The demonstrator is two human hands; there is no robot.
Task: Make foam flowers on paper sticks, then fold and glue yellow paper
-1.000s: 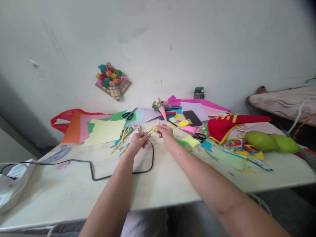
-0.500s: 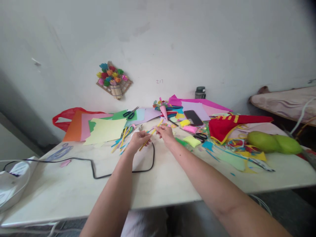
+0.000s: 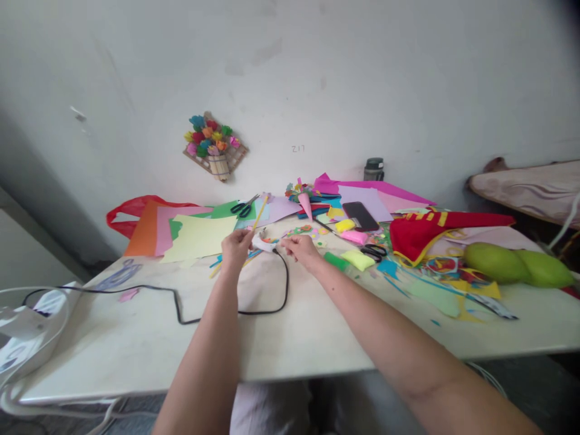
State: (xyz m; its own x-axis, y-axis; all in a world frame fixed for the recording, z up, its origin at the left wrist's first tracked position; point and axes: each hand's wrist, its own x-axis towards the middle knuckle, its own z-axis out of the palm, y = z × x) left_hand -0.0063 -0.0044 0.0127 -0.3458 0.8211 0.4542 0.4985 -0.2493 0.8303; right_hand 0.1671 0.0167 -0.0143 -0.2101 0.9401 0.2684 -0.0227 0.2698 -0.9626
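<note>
While left fingers (image 3: 245,238) pinch the yellow strip (image 3: 260,211), it juts beyond them; right fingers (image 3: 290,243) look bunched, grip unclear.

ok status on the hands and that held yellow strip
Left hand holding yellow strip. Right hand apart from it, contents unclear. Black cord crosses beneath left forearm.

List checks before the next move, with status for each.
1. Left hand has the yellow strip: ok, gripped, upper end free.
2. Right hand empty: cannot tell, too small to make out.
3. Cord in full view: not ok, the left forearm hides part.
4. White tool switched off: cannot tell, no indicator readable.
5. Phone clear of both hands: ok.
</note>
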